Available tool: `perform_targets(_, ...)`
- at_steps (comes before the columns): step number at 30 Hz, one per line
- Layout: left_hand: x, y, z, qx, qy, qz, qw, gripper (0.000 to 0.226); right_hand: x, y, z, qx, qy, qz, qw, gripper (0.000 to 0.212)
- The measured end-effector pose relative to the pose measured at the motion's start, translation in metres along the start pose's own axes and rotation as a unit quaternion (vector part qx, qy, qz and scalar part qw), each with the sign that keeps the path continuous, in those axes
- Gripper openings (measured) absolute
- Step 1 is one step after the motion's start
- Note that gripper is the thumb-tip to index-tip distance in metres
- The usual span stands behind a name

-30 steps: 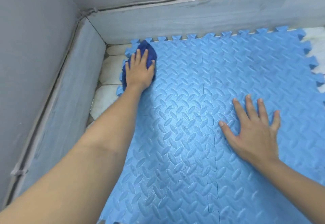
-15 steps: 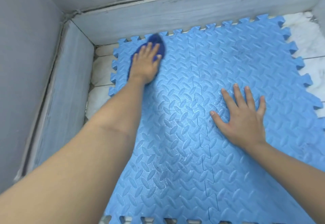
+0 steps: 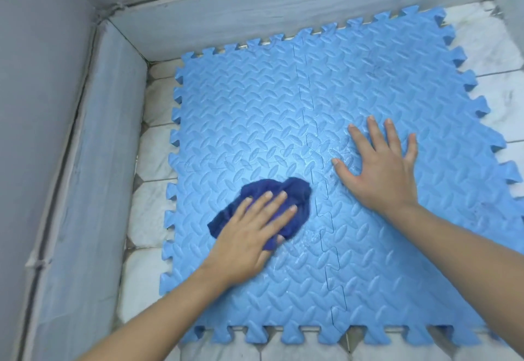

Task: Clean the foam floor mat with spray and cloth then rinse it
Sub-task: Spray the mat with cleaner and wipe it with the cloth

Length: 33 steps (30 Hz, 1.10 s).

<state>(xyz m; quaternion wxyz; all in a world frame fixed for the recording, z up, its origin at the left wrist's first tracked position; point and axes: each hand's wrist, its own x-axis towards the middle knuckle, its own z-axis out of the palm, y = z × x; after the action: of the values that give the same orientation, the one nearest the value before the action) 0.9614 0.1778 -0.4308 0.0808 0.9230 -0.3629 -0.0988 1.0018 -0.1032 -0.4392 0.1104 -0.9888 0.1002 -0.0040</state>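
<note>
Grey walls [image 3: 42,105] are filling the left and top of the frame, meeting in a corner at the upper left, with a pale skirting [image 3: 93,190] running along their base. A floor [image 3: 153,213] of white marbled tiles is showing in a strip down the left, along the bottom edge and at the upper right.

The mat [image 3: 255,100] is lying flat on the floor and taking up most of the centre and right of the frame. It is light blue foam, embossed with a leaf-like pattern, made of interlocking tiles whose seams are crossing near the middle, and its toothed edges are sitting just beside the far skirting. Its surface is glistening with wet patches around the centre and lower middle.

Two bare forearms are reaching in from the bottom of the frame. The right hand [image 3: 382,171] is lying palm down on the mat at centre right, fingers fully spread and flat, gripping nothing. The left hand [image 3: 249,236] is lying at lower centre, fingers extended and slightly parted, pressing down on the cloth [image 3: 295,190] rather than closing around it.

The cloth is dark blue and crumpled, resting on the mat just left of the vertical seam, with parts sticking out beyond the fingertips and to the left of the hand.
</note>
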Motion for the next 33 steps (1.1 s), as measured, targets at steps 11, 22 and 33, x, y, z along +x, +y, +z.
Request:
perform_targets(11, -0.029, 0.004, -0.005, -0.086, 0.036, -0.208, 0.974, 0.054, 0.0, -0.002, 0.0, -0.005, -0.007, 0.0, 1.0, 0.072)
perform_targets(22, -0.084, 0.018, 0.005, -0.117, 0.045, -0.229, 0.965, 0.056, -0.098, 0.008, -0.028, 0.054, -0.021, -0.001, 0.998, 0.06)
perform_targets(33, -0.082, 0.06, 0.016, -0.135, 0.092, -0.136, 0.977, 0.035, -0.146, 0.053, -0.016, -0.033, -0.014, 0.075, 0.997, 0.057)
